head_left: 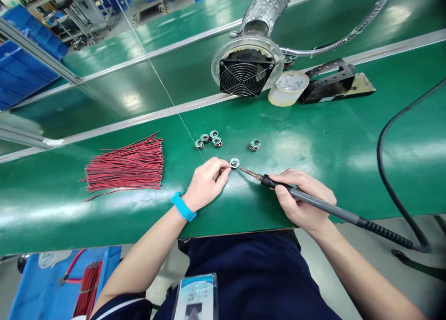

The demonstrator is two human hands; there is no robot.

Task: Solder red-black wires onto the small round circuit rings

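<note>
My right hand [303, 197] is closed around the handle of a soldering iron [278, 184]. The iron's tip points left and meets, or nearly meets, the edge of a small round part with a green circuit board on top [234, 163]. Pinched fingers of my left hand [210, 178] hold that round part at its left side, just above the green table. Another round part [255, 145] sits by itself to the upper right. Several more round parts [209, 139] stand grouped to the upper left. The solder joint itself is too small to make out.
A pile of red-and-black wires [125, 166] lies at left. Behind stand a fume extractor fan [246, 76], a whitish cup [287, 90] and a black metal stand [329, 83]. The iron's black cable [383, 162] loops at right. A blue bin [38, 283] sits below the table's left edge.
</note>
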